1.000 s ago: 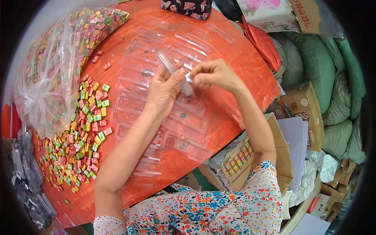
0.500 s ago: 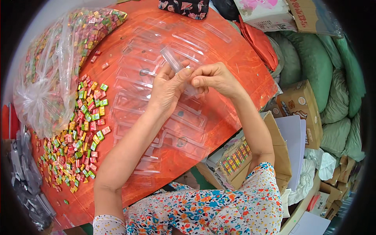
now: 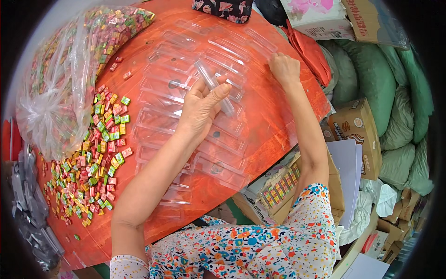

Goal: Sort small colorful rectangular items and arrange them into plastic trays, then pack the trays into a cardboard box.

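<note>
My left hand (image 3: 203, 104) is closed round a narrow clear plastic tray, apparently a nested stack (image 3: 206, 73), held slantwise above the table. Farther right, my right hand (image 3: 284, 69) is at the far side of the table with its fingers curled together. What they hold, if anything, is hidden. Just beyond its fingertips lies a single clear tray (image 3: 260, 41). Under and around my left hand, several more long clear trays (image 3: 218, 135) lie in overlapping rows on the red table (image 3: 272, 125).
Small wrapped candies (image 3: 100, 162) in red, green and yellow are heaped at left beside a large clear bag (image 3: 65, 88) full of them. An open carton (image 3: 337, 186) with a filled candy pack (image 3: 281, 186) stands at the table's right edge. Green sacks (image 3: 362, 74) are piled behind.
My right hand has left the tray stack and moved away, up and to the right, to the table's far side. My left hand still grips the stack in nearly the same place.
</note>
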Demonstrator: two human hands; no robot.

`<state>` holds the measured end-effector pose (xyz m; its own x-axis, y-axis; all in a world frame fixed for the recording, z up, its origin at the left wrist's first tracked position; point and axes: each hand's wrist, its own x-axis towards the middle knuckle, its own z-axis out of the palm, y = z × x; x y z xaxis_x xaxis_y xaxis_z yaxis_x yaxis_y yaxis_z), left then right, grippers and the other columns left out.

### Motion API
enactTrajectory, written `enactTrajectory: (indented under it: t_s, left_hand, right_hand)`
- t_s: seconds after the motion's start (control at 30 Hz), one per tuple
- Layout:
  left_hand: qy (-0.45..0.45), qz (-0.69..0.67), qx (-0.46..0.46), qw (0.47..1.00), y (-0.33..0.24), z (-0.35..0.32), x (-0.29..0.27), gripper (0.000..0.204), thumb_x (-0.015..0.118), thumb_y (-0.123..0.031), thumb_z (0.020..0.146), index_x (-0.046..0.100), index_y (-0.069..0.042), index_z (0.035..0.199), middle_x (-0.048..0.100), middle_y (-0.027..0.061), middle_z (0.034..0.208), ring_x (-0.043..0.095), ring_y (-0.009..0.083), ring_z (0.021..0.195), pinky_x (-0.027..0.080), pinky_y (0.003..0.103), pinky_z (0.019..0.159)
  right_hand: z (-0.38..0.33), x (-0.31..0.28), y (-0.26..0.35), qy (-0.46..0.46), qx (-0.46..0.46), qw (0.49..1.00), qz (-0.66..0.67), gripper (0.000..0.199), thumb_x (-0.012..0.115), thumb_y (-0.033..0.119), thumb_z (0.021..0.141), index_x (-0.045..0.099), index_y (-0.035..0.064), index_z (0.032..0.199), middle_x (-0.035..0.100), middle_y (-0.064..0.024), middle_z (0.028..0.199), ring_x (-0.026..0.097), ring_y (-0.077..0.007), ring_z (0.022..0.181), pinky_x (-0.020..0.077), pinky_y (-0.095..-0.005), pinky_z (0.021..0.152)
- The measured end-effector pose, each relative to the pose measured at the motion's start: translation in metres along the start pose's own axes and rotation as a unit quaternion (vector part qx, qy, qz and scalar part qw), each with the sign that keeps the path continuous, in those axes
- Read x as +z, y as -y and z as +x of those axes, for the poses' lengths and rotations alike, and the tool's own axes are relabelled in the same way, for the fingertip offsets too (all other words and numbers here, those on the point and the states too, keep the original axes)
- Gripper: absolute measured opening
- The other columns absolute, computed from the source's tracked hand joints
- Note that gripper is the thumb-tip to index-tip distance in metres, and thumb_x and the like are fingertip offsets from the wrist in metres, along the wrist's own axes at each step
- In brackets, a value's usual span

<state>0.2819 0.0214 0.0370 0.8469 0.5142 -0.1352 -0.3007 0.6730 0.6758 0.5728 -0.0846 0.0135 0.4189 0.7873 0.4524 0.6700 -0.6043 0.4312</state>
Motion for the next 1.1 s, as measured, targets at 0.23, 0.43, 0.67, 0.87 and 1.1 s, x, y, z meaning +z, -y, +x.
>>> enactTrajectory:
  t_s: [0.23, 0.43, 0.67, 0.87, 1.1]
  left_hand:
    - [-0.010, 0.015, 0.009, 1.000, 0.005, 0.002, -0.007, 0.063, 0.075, -0.011, 0.086, 0.042, 0.000, 0.138, 0.057, 0.0086, 0.123, 0.061, 0.0185, 0.106, 0.054, 0.034, 0.088]
    - [0.028, 0.000, -0.009, 1.000, 0.007, -0.005, 0.000, 0.054, 0.073, -0.012, 0.087, 0.046, 0.003, 0.132, 0.060, 0.0113, 0.116, 0.064, 0.0200, 0.098, 0.058, 0.037, 0.080]
    - [0.016, 0.013, 0.003, 1.000, 0.010, 0.000, -0.001, 0.062, 0.075, -0.012, 0.086, 0.042, 0.001, 0.136, 0.056, 0.0099, 0.125, 0.061, 0.0193, 0.106, 0.054, 0.034, 0.088]
    - [-0.003, 0.018, -0.018, 1.000, 0.011, -0.011, 0.003, 0.068, 0.077, -0.013, 0.084, 0.039, -0.001, 0.140, 0.056, 0.0080, 0.126, 0.058, 0.0187, 0.114, 0.050, 0.033, 0.094]
    - [-0.009, 0.008, -0.011, 1.000, 0.007, -0.014, 0.002, 0.063, 0.076, -0.013, 0.085, 0.043, -0.002, 0.137, 0.058, 0.0068, 0.122, 0.059, 0.0179, 0.111, 0.050, 0.034, 0.093]
  right_hand:
    - [-0.034, -0.102, 0.053, 0.186, 0.070, 0.720, 0.665, 0.022, 0.070, 0.025, 0.088, 0.073, 0.0048, 0.096, 0.072, -0.0032, 0.081, 0.067, -0.0106, 0.069, 0.0490, -0.0245, 0.058]
    - [-0.060, -0.147, 0.076, 0.315, 0.067, 0.528, 0.786, 0.014, 0.074, 0.018, 0.086, 0.071, 0.0040, 0.087, 0.067, 0.0002, 0.072, 0.061, -0.0058, 0.062, 0.0460, -0.0202, 0.055]
    - [-0.052, -0.119, 0.048, 0.177, 0.095, 0.682, 0.703, 0.017, 0.068, 0.019, 0.090, 0.070, 0.0048, 0.082, 0.065, 0.0006, 0.068, 0.061, -0.0088, 0.058, 0.0461, -0.0245, 0.051]
    - [-0.032, -0.035, 0.007, -0.041, -0.033, 0.996, 0.074, 0.026, 0.066, 0.028, 0.087, 0.060, 0.0086, 0.070, 0.065, -0.0062, 0.068, 0.067, -0.0246, 0.064, 0.0503, -0.0377, 0.051]
    - [-0.049, -0.079, 0.027, 0.002, 0.079, 0.960, 0.270, 0.022, 0.068, 0.027, 0.088, 0.069, 0.0050, 0.087, 0.071, -0.0075, 0.081, 0.069, -0.0210, 0.071, 0.0530, -0.0330, 0.061]
